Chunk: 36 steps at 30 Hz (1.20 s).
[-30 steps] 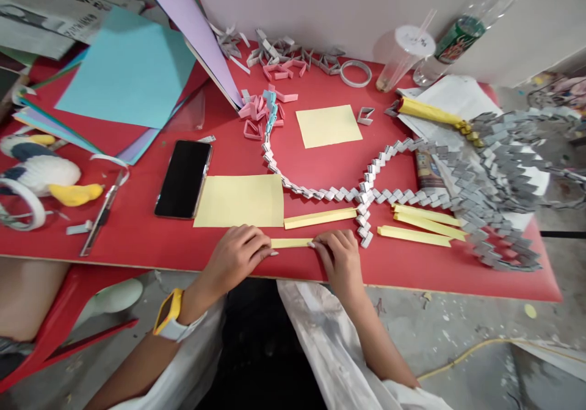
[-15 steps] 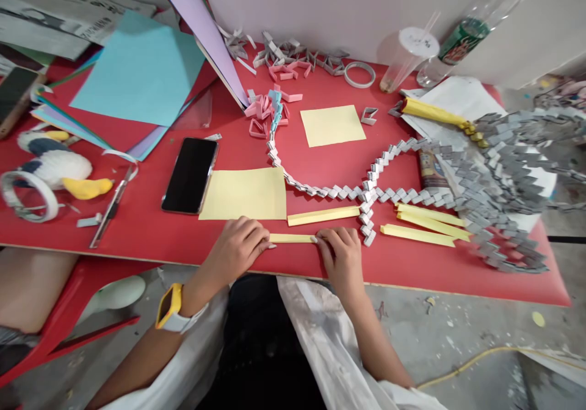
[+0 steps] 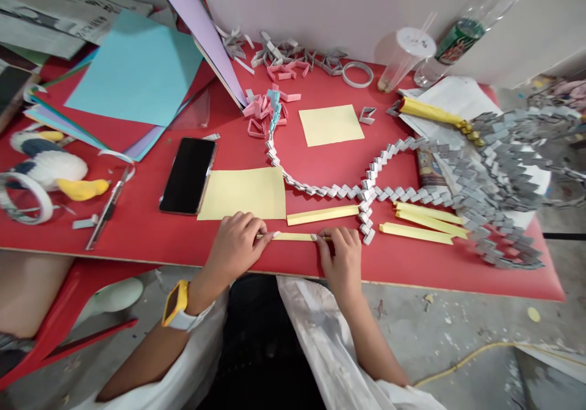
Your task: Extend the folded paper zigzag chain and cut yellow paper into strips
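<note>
A narrow folded yellow paper strip (image 3: pixel 295 237) lies near the table's front edge, pinched at both ends. My left hand (image 3: pixel 239 239) is closed on its left end, thumb along the strip. On the right end, my right hand (image 3: pixel 342 251) presses with thumb and curled fingers. Just beyond is another folded yellow strip (image 3: pixel 323 215), beside a yellow paper sheet (image 3: pixel 242 193). To the right of my right hand a grey-white zigzag chain of folded paper (image 3: pixel 366 215) crosses the table. More yellow strips (image 3: pixel 416 233) lie right of it.
A black phone (image 3: pixel 188 176) lies left of the yellow sheet. Farther left are a utility knife (image 3: pixel 107 208), tape roll (image 3: pixel 25 197) and plush bird (image 3: pixel 55 166). A plastic cup (image 3: pixel 407 56) and bottle (image 3: pixel 451 53) stand at the back. Pink folded pieces (image 3: pixel 260 111) lie behind.
My left hand has shifted slightly, its thumb now farther right along the strip. The visible strip looks narrower. My right hand stays at the right end.
</note>
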Motion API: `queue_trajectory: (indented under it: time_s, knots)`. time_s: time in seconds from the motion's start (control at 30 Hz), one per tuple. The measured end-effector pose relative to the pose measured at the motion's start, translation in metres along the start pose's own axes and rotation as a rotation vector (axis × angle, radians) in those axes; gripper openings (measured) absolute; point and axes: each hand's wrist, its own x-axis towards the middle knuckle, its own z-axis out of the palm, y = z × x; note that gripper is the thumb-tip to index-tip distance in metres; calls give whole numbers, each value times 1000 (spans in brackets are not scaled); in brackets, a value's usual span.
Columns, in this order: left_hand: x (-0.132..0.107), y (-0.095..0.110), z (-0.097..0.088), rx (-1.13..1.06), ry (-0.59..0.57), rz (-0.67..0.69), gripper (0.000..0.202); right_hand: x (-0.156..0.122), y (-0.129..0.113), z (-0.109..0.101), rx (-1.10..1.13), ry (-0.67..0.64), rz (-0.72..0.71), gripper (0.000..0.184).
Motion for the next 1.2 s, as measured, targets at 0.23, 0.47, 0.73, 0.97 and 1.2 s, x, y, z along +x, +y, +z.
queue_trajectory:
  time_s: [0.23, 0.47, 0.73, 0.97, 1.2]
  knots:
    - [7, -1, -2, -1, -44, -53, 30, -1, -2, 1, -69, 29, 38, 10]
    - [13, 6, -6, -14, -135, -147, 31, 0, -5, 1, -158, 17, 50, 11]
    - [6, 15, 2, 257, 22, -166, 37, 2, -4, -1, -147, -20, 25, 13]
    - [4, 10, 3, 199, 41, -171, 37, 3, -2, -3, -77, -43, 83, 10]
    - [0, 10, 5, 85, 117, -163, 29, 5, -3, -2, -2, -15, 152, 10]
